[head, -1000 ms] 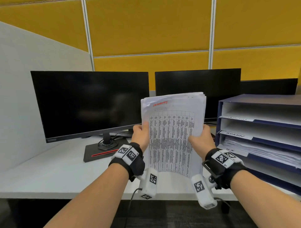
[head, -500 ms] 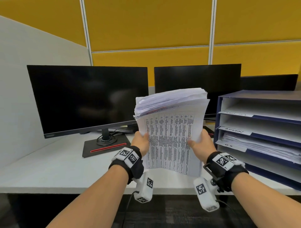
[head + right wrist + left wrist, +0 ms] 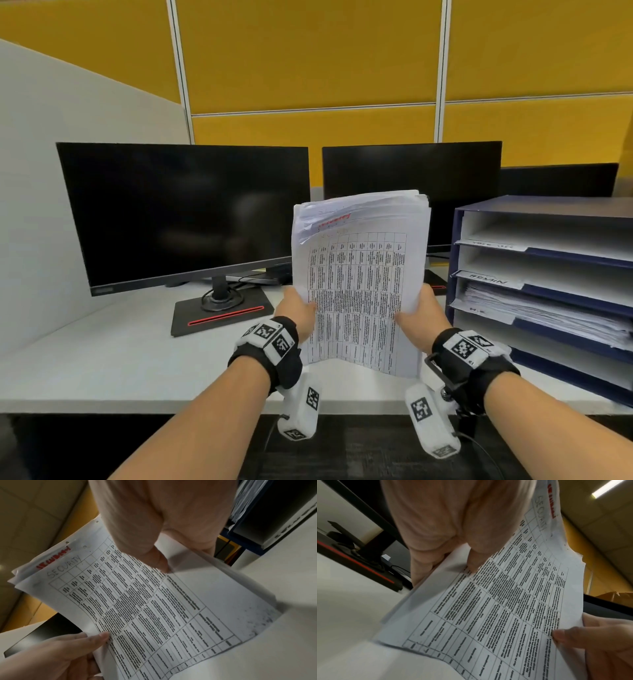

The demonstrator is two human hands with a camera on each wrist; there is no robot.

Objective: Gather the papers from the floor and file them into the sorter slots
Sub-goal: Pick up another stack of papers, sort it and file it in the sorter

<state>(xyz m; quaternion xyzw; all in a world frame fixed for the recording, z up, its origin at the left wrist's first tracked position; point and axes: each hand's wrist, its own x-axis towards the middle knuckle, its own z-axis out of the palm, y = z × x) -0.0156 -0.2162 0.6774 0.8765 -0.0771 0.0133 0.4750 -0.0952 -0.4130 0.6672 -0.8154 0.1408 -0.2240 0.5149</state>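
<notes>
The person is holding a thick stack of white printed papers (image 3: 359, 274) upright over the pale grey worktop (image 3: 102, 363), with its bottom edge touching or just above the surface; the wrist views do not settle which. The left hand (image 3: 297, 311) is gripping the stack's left edge, thumb lying across the front sheet and fingers (image 3: 419, 568) curling round behind it. The right hand (image 3: 423, 320) is doing the same on the right edge, its thumb pressing on the front page and the rest of its fingers hiding behind the sheets. Both hands are closing firmly on the paper at about the stack's lower middle.

The front sheet is carrying a printed table of small black text, with the handwritten word SECURITY above the grid and a red marking on a page just behind it. The upper sheets are fanning slightly and sitting uneven at the top left corner.

Just to the right of the stack, the dark blue sorter with white shelf slots (image 3: 548, 274) is standing on the worktop. Its upper two slots are showing white label tabs at their front lips, and a lower slot is already holding a pile of loose papers (image 3: 544, 311). The held stack is sitting apart from the sorter, not in any slot.

Behind the stack, two black monitors are standing side by side, the left black monitor (image 3: 185, 212) on a flat black base with a red stripe (image 3: 222, 315), the right black monitor (image 3: 455, 185) partly hiding behind the papers. Yellow partition panels (image 3: 308, 58) are rising behind them.
</notes>
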